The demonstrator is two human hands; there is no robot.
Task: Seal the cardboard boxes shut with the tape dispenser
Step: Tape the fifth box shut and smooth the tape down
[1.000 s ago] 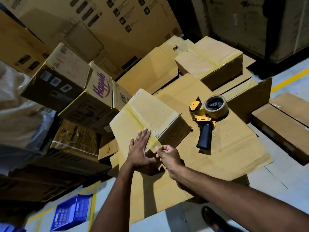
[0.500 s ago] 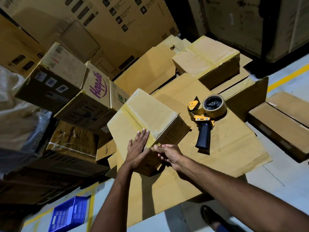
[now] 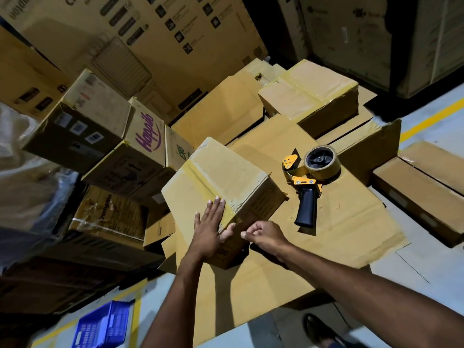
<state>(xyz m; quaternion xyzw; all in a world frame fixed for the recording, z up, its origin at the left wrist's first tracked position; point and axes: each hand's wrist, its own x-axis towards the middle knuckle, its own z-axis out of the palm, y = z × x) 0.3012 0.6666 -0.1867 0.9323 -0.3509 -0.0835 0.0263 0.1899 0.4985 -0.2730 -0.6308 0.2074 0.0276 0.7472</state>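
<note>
A small cardboard box (image 3: 233, 177) lies tilted on a flattened cardboard sheet (image 3: 351, 237), with a strip of yellowish tape (image 3: 198, 174) running across its top. My left hand (image 3: 211, 229) lies flat on the near end of that strip, fingers straight, thumb over the box's near edge. My right hand (image 3: 266, 234) hovers just right of the box's near side, its fingers curled and thumb against the forefinger, with nothing visible in it. The yellow tape dispenser (image 3: 308, 187) with a black handle lies on the sheet to the right of the box, untouched.
A taped box (image 3: 308, 94) sits farther back. Stacked cartons (image 3: 143, 136) crowd the left side, and large cartons form a wall behind. Flat boxes (image 3: 421, 197) lie at the right on the grey floor. A blue crate (image 3: 100, 325) and my shoe (image 3: 321, 332) are below.
My right hand has come off the tape end at the box's near edge and drawn slightly right. My left hand has stayed flat on the box top.
</note>
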